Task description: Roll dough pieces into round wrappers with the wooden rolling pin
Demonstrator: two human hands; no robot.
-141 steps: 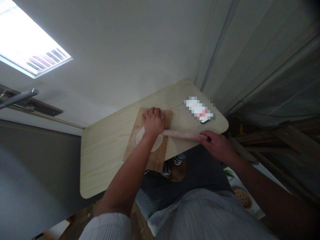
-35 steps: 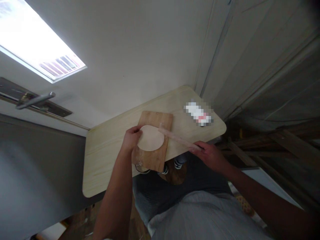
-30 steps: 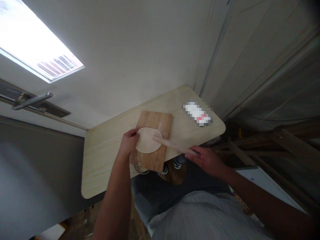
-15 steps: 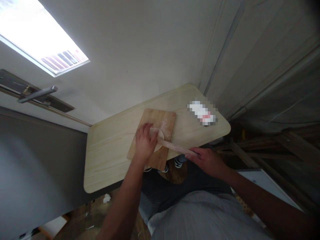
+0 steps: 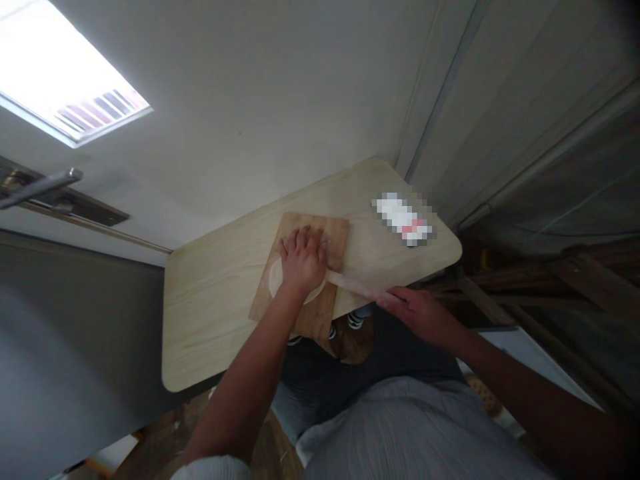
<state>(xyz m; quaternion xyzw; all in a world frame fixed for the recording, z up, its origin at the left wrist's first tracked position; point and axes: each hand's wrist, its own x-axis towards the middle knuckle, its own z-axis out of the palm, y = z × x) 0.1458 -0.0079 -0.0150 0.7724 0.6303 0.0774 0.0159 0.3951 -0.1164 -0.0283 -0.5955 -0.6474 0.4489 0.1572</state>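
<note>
A flat round sheet of dough (image 5: 275,279) lies on a wooden cutting board (image 5: 337,233). My left hand (image 5: 304,260) rests over the dough with its fingers stretched out and apart, hiding much of it. The near end of a thin wooden rolling pin (image 5: 353,285) is gripped in my right hand (image 5: 415,312), off the table's front edge. The pin slants up and left to the dough's right side, where its far end goes out of sight at my left hand. Whether the pin touches the dough cannot be made out.
The board sits on a pale wooden table (image 5: 210,300) with rounded corners, set against a white wall. A pixelated white and red item (image 5: 404,219) lies at the table's right end. A door handle (image 5: 43,187) is at the left. A round stool (image 5: 357,340) stands below.
My left hand has moved from the dough's left edge to the right across it, its fingers now spread flat. My right hand still holds the pin. The view has shifted slightly.
</note>
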